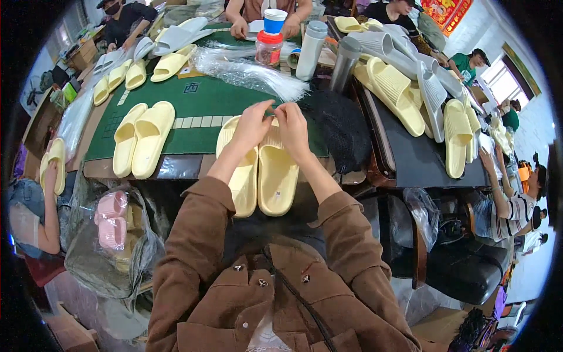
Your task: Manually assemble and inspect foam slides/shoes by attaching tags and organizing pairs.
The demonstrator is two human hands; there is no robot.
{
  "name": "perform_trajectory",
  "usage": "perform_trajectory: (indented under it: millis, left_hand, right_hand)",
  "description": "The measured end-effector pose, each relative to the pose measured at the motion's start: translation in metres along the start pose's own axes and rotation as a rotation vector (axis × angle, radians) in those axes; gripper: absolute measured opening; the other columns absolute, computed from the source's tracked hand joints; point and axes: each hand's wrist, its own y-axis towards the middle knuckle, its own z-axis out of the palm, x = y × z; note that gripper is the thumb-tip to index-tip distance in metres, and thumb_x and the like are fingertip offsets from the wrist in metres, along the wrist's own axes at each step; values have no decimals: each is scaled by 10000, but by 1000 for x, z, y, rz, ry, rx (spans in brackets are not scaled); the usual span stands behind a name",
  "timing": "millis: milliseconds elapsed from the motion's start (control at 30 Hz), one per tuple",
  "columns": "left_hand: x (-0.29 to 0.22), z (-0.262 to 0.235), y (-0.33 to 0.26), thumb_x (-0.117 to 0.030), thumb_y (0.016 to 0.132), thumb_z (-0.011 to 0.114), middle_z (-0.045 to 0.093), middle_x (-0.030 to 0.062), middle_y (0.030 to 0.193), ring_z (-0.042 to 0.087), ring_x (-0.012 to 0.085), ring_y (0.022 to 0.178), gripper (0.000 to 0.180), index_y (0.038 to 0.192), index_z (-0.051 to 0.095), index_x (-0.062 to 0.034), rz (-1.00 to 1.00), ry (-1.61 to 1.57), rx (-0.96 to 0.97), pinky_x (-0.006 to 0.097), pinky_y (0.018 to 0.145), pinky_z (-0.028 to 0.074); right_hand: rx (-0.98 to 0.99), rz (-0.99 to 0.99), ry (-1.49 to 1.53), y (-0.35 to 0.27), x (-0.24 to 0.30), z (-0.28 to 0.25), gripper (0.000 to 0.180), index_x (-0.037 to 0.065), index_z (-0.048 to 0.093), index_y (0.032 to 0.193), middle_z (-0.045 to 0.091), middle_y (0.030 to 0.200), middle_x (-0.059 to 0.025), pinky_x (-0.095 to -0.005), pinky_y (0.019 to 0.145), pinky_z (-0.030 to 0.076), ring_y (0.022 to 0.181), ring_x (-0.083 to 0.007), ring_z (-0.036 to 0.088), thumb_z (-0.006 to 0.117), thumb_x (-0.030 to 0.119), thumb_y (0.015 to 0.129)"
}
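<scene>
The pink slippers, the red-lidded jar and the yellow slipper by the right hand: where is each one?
Pink slippers [112,232]: head view, on the lower one.
Red-lidded jar [268,55]: head view, on its side below the lid.
Yellow slipper [278,176] by the right hand [292,128]: head view, on its insole.

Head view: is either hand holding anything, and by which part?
It cannot be told: the left hand and right hand are close together over the nearest yellow slippers; anything pinched there is too small to make out.

Left hand [255,123] beside right hand [291,126], over yellow slippers [278,183], green mat [146,91] beyond
</scene>
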Motion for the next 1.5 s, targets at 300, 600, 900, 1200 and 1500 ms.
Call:
perform_trajectory:
  millis: [300, 600, 900, 1200, 1500]
  left_hand:
    - [-8, -4, -7, -109, 861, 633, 661, 110, 839, 619, 168, 719, 145, 924, 679, 13, -344, -366, 105, 288, 669, 484]
    - [-5, -1, -13, -109, 868, 632, 642, 62, 837, 577, 120, 734, 153, 951, 669, 14, -310, -483, 201, 262, 669, 460]
    - [1, 0, -19, -120, 904, 581, 630, 24, 849, 553, 89, 755, 126, 934, 629, -7, -400, -441, 42, 240, 676, 435]
    - [1, 1, -18, -120, 911, 572, 626, 9, 832, 533, 74, 730, 125, 945, 632, -15, -360, -418, 97, 225, 662, 426]
    - [2, 0, -20, -110, 892, 581, 631, 45, 767, 551, 107, 665, 123, 935, 628, -4, -344, -474, 76, 253, 614, 439]
  right_hand:
    - [-119, 242, 197, -2, -13, -9, 79, -21, 511, 886, 559, 833, -145, -341, 617, 496, 672, -229, 616, 530, 48, 921]
    - [-20, 207, 39, -4, -12, -6, 104, -10, 513, 908, 587, 728, -162, -367, 570, 477, 614, -276, 608, 536, 89, 926]
    - [-44, 338, 157, -3, -4, -10, 119, -18, 517, 902, 580, 689, -123, -317, 543, 463, 590, -178, 594, 518, 92, 947]
    - [49, 294, 192, -2, 0, -7, 109, -25, 545, 900, 595, 705, -123, -300, 539, 472, 588, -187, 602, 525, 77, 932]
    - [56, -14, 76, -3, -6, 0, 94, 15, 672, 899, 601, 855, -133, -359, 677, 496, 811, -289, 607, 613, 68, 848]
